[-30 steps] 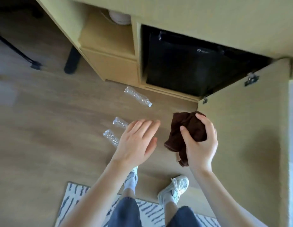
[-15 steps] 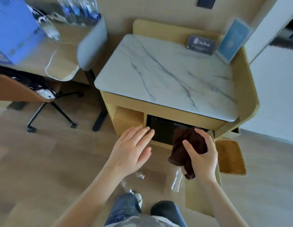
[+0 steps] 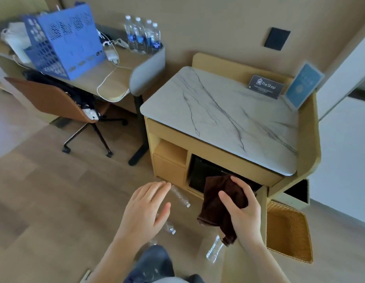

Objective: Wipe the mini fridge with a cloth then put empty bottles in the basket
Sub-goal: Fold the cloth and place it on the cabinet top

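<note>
My right hand (image 3: 241, 213) grips a dark brown cloth (image 3: 218, 203) in front of the black mini fridge (image 3: 200, 172), which sits inside the wooden cabinet (image 3: 169, 158) under a marble top. My left hand (image 3: 146, 209) hovers open, fingers apart, above the floor. Clear empty bottles lie on the wooden floor: one (image 3: 180, 196) near the cabinet base, one (image 3: 169, 227) partly under my left hand, one (image 3: 214, 250) below the cloth. A woven basket (image 3: 289, 233) stands on the floor to the right of the open cabinet door (image 3: 261, 201).
A desk (image 3: 100, 72) at the back left carries a blue file rack (image 3: 63, 41), cables and several full water bottles (image 3: 143, 36). A brown swivel chair (image 3: 61, 105) stands before it. Two sign cards (image 3: 265, 86) sit on the marble top (image 3: 224, 115).
The view has swung up from the floor and fridge front to the whole cabinet, desk and basket. Both hands keep their pose, the right still holding the cloth.
</note>
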`<state>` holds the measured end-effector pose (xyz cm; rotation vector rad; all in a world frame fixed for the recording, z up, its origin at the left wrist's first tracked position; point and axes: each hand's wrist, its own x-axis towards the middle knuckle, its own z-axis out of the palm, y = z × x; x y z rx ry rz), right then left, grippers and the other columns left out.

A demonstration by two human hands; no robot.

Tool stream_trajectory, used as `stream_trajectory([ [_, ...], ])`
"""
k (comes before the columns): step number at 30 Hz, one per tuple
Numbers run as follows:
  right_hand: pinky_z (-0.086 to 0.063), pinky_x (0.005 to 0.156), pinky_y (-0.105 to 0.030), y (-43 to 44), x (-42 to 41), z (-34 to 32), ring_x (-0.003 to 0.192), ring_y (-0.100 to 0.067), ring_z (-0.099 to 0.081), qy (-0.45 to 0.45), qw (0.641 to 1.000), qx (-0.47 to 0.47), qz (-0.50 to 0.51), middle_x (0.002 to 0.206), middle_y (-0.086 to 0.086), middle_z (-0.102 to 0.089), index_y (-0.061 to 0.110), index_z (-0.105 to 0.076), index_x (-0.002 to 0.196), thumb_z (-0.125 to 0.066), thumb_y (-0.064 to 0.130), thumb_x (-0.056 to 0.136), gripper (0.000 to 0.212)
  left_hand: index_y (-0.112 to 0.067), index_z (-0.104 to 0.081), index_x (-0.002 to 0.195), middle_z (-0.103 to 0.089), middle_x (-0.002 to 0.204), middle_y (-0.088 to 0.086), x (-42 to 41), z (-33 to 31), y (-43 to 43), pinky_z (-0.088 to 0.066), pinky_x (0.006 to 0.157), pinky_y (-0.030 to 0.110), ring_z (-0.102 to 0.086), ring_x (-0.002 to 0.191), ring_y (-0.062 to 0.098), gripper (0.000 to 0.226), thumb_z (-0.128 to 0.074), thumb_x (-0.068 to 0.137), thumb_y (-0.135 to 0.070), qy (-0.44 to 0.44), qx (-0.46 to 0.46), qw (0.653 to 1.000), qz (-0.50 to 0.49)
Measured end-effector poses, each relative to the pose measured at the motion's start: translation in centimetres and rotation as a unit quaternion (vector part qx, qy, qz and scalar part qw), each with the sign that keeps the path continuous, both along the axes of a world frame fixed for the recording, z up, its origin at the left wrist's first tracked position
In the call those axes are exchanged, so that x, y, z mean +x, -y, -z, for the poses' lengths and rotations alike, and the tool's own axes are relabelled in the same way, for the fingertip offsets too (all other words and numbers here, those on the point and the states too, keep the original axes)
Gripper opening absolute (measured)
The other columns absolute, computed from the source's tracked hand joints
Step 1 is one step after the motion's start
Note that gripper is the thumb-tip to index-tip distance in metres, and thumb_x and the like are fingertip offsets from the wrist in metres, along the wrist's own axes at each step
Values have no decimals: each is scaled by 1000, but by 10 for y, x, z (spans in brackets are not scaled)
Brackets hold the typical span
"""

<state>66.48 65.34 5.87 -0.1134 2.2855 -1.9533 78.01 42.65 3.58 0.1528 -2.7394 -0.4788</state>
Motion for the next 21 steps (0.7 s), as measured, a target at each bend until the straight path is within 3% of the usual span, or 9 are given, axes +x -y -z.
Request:
stream_trajectory([
  [6, -59, 82, -29, 4, 5, 1, 100, 6, -61, 3, 998, -2, -62, 103, 30, -62, 40, -62, 121, -77, 20, 84, 45, -14, -62, 130, -63, 126, -5, 36, -7, -5, -33, 103, 22, -55, 119, 12, 45, -45, 95, -34, 9, 5, 995, -98],
  [10, -60, 81, -28, 22, 11, -4, 100, 2, -63, 2, 996, -21, -86, 104, 24, -65, 40, -62, 122, -78, 20, 83, 46, -13, -62, 131, -63, 127, -5, 57, -16, 11, -34, 103, 23, -55, 120, 13, 44, -46, 95, -34, 5, 11, 989, -145],
  [16, -58, 77, -18, 78, 21, -3, 99, 2, -64, -7, 994, -28, -102, 106, 17, -67, 38, -62, 122, -78, 19, 84, 45, -12, -63, 129, -63, 125, -5, 70, -16, 54, -36, 102, 23, -56, 119, 12, 41, -48, 95, -31, -14, 11, 989, -148],
  [21, -59, 82, -26, 154, 55, 16, 100, 3, -63, -4, 995, -19, -98, 107, 18, -65, 38, -62, 121, -77, 19, 84, 45, -14, -61, 131, -63, 125, -6, 99, 1, 125, -40, 101, 24, -55, 119, 11, 42, -47, 96, -33, 11, 23, 992, -122],
])
